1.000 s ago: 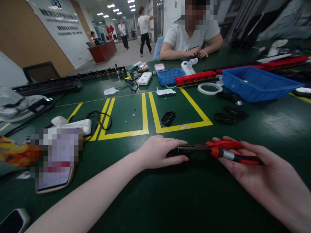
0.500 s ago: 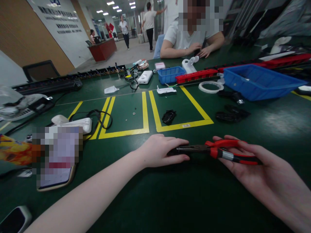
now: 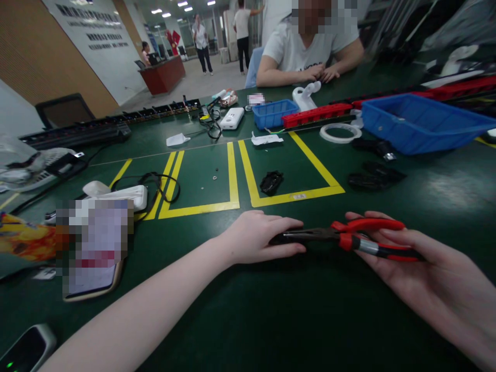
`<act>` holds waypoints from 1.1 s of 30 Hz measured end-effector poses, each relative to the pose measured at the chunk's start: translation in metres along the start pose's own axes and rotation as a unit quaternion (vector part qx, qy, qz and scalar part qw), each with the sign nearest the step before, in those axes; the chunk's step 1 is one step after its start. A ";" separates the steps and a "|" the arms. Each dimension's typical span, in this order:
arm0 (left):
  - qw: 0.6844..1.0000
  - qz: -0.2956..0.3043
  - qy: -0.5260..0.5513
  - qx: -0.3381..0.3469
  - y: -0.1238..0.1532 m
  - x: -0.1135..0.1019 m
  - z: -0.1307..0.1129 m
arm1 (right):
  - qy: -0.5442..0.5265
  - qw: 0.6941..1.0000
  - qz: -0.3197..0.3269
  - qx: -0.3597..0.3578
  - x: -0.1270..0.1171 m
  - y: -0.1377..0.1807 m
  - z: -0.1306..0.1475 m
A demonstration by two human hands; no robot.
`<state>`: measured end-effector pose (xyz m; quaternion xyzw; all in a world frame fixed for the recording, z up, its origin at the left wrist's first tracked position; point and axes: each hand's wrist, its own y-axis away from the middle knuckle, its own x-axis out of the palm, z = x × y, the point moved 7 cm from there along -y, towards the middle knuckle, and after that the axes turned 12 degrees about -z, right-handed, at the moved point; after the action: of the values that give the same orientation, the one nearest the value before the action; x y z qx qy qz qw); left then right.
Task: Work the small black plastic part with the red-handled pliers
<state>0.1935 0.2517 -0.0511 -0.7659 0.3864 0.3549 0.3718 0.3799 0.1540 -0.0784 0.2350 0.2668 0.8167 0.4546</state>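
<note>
On the left side there is a tan wall (image 3: 77, 77) with fine lines, and next to it a white wall panel (image 3: 116, 67) which carries dark, blurred lettering. Beyond the wide dark green table (image 3: 294, 320), a reddish-brown desk (image 3: 165, 75) stands on the grey floor (image 3: 228, 77), under bright white ceiling lights (image 3: 156, 11). A dark-backed chair (image 3: 64, 109) and a light blue chair back (image 3: 253, 67) are visible behind the table.
</note>
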 end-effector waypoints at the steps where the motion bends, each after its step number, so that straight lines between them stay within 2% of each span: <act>1: 1.000 -0.002 0.000 0.000 0.000 0.000 0.000 | 0.000 1.000 0.001 0.000 0.000 0.001 0.000; 11: 1.000 -0.010 0.010 0.017 0.000 -0.002 -0.002 | -0.007 1.000 -0.019 0.005 -0.002 -0.004 -0.002; 22: 0.997 -0.024 0.002 0.072 0.001 -0.001 -0.007 | -0.008 1.000 -0.014 -0.014 -0.011 -0.020 0.000; 33: 0.998 -0.020 0.017 0.049 0.001 -0.003 -0.006 | -0.019 1.000 -0.007 0.013 -0.006 -0.011 -0.005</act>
<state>0.1932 0.2467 -0.0461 -0.7604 0.3940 0.3143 0.4096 0.3859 0.1528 -0.0902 0.2548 0.2702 0.8050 0.4626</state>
